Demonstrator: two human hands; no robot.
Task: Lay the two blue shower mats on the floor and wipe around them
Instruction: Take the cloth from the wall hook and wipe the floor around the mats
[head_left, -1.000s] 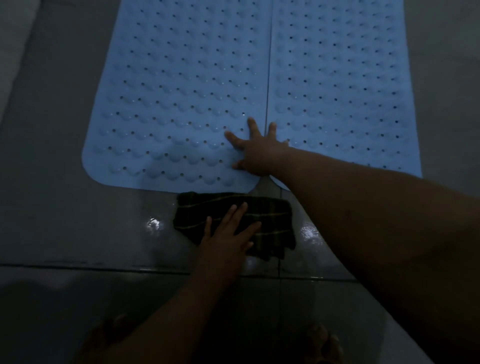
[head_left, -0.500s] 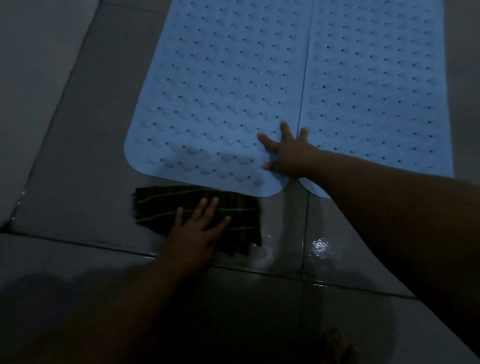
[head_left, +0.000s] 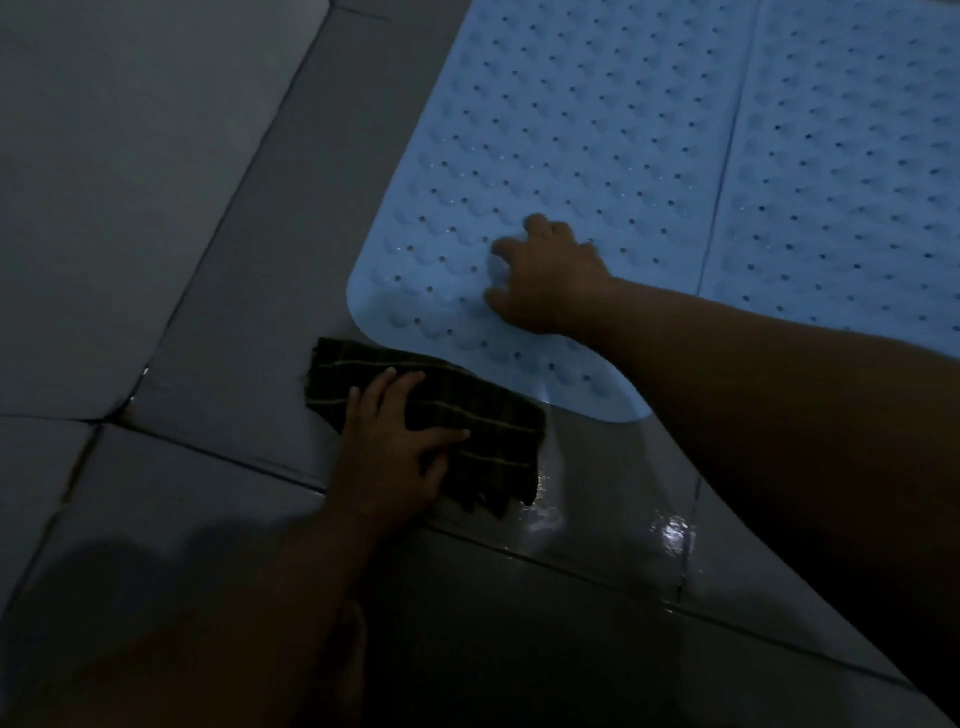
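Two blue shower mats with bumps and small holes lie flat side by side on the grey tiled floor: the left mat (head_left: 561, 156) and the right mat (head_left: 852, 166). My right hand (head_left: 545, 280) rests on the near end of the left mat, fingers curled and pressing down. A dark striped cloth (head_left: 483, 421) lies on the floor just in front of the left mat's near left corner. My left hand (head_left: 395, 447) is spread flat on top of the cloth, pressing it to the tile.
Wet, shiny patches (head_left: 670, 535) show on the dark tile in front of the mats. Paler floor tiles (head_left: 130, 182) lie to the left, with grout lines between them. My right forearm crosses the right side of the view.
My left hand has slid the cloth leftward along the front edge of the left mat. My right hand has shifted left from the seam onto the left mat, fingers now curled.
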